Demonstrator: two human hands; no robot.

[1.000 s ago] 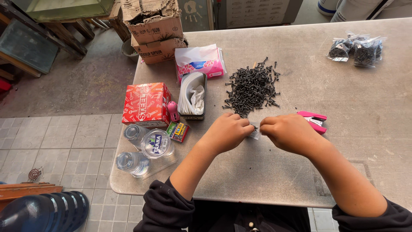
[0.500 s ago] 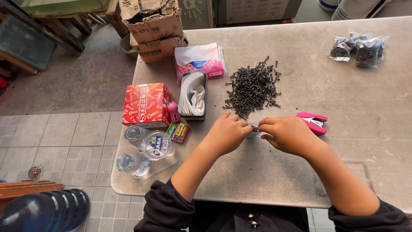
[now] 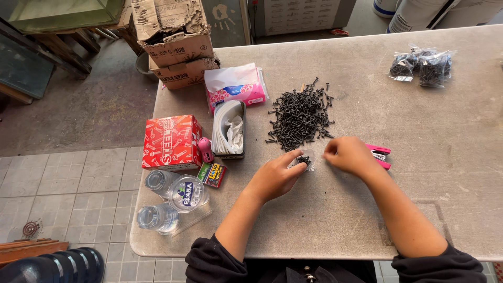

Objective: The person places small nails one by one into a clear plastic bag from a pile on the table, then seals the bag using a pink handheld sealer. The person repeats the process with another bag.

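Observation:
A heap of black screws lies on the grey table. Just in front of it my left hand pinches a small clear plastic bag with a few black screws inside. My right hand hovers to the right of the bag, fingers curled, a short gap away from it; whether it holds a screw is hidden. A pink stapler lies under and behind my right hand.
A tray of empty clear bags, a pink tissue pack, a red box, a small staple box and wrapped water bottles sit at the left. Filled screw bags lie far right. Cardboard boxes stand beyond the table corner.
My hands were pressed together over the bag. Now my right hand has pulled away to the right, and my left hand alone holds the bag, which is visible.

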